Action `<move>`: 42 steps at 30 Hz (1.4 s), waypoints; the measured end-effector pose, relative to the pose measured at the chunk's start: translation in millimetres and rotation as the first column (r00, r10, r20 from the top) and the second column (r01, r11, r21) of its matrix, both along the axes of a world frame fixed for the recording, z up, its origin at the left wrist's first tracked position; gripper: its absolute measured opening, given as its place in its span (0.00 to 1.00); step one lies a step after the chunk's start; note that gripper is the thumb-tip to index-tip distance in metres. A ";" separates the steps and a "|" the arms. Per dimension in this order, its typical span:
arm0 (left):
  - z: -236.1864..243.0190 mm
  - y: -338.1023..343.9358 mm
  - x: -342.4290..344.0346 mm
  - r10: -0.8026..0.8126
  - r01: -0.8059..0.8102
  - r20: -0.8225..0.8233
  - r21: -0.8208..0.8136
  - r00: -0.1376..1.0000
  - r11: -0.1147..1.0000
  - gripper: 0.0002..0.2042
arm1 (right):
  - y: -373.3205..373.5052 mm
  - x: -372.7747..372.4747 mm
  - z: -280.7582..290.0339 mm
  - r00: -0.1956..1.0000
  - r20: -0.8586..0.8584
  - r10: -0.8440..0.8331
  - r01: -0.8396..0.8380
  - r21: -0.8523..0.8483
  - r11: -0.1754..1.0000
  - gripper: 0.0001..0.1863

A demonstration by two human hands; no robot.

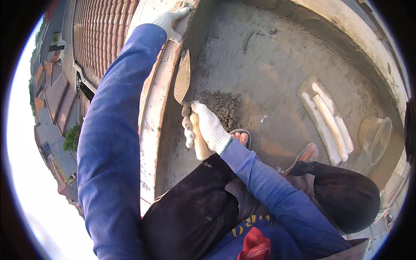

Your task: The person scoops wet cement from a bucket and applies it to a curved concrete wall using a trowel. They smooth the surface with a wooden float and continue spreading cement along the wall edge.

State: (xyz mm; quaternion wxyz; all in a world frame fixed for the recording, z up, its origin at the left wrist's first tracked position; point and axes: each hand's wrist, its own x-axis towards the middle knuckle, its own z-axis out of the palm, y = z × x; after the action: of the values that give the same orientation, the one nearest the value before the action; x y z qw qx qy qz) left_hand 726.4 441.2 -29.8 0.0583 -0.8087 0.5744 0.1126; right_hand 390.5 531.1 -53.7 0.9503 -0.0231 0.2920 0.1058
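Note:
My right hand (208, 125), in a white knit glove, is wrapped round the wooden handle of a pointed trowel (183, 80). The trowel's grey, mortar-smeared blade points away from me, close along the inner side of the low wall (149, 143). Farther off, my left hand (168, 21), also gloved, rests on top of that wall with its fingers spread and nothing in them. Beside my right hand, a heap of crumbly wet mortar (223, 108) lies on the grey cement floor (260, 65).
A long plastering float (325, 117) with a whitish handle lies on the floor to the right. Next to it stands a translucent plastic tub (375, 136). My sandalled foot (240, 138) is close to the mortar. Beyond the wall, tiled roofs (102, 34) drop away on the left.

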 end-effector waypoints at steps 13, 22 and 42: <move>-1.2 -7.8 -2.7 0.007 -0.007 -0.013 0.024 1.000 1.000 0.52 | -84.2 54.1 -2.5 0.983 -0.089 -0.161 0.135 -0.242 0.961 0.18; 30.5 -22.5 -29.8 0.082 -0.075 -0.032 0.176 0.996 0.982 0.55 | -85.9 53.8 0.5 0.921 -0.191 -0.341 0.300 -0.213 0.930 0.16; 7.0 -4.0 -6.4 0.098 -0.086 -0.156 0.086 0.983 0.993 0.53 | -124.2 34.4 13.6 0.973 -0.097 -0.210 0.191 -0.182 0.965 0.17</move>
State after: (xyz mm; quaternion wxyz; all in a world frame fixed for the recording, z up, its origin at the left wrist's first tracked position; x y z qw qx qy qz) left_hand 720.0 437.1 -22.8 0.0387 -0.8198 0.5343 0.2023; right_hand 424.8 406.9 -40.1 0.9320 -0.0688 0.3554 -0.0154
